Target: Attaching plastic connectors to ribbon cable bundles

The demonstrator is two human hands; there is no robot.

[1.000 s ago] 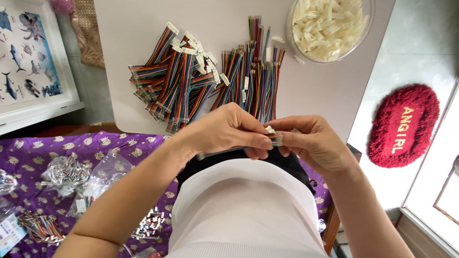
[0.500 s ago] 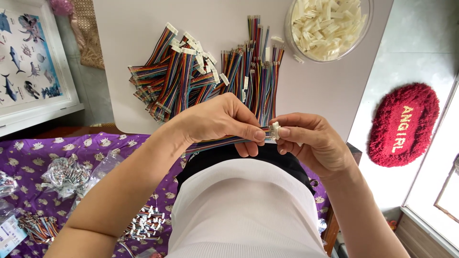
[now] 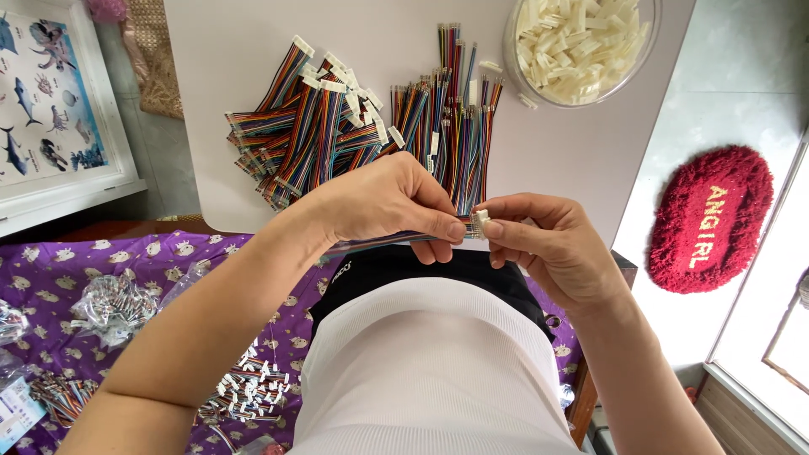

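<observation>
Rainbow-coloured wires (image 3: 383, 243) are pinched in your left hand (image 3: 383, 202), and your right hand (image 3: 548, 244) pinches a small white plug (image 3: 479, 223) at their tip. Both grips are closed tight — thumb and fingers pressed together, the left on the flat band of wires, the right on the plug. The wires and plug sit in the air just above your lap, near the front edge of the white tabletop (image 3: 556, 152).

To do this step well, I think you should keep the wires flat and side by side, not twisted. Hold them close to the tip so they do not bend. Line the plug up straight with the wire ends, then push gently and evenly — if it tilts, one wire may miss its hole.

Now the counting. You have two hands at work, one band of wires and one plug between them. On the tabletop there are two heaps: a pile of wire bands with white plugs on them (image 3: 312, 135) and, just beside it, a bunch of wire bands with bare ends (image 3: 451, 126). They are too many and too tangled to count one by one. One clear bowl (image 3: 581, 50) holds lots of white plugs, also too many to count.
</observation>
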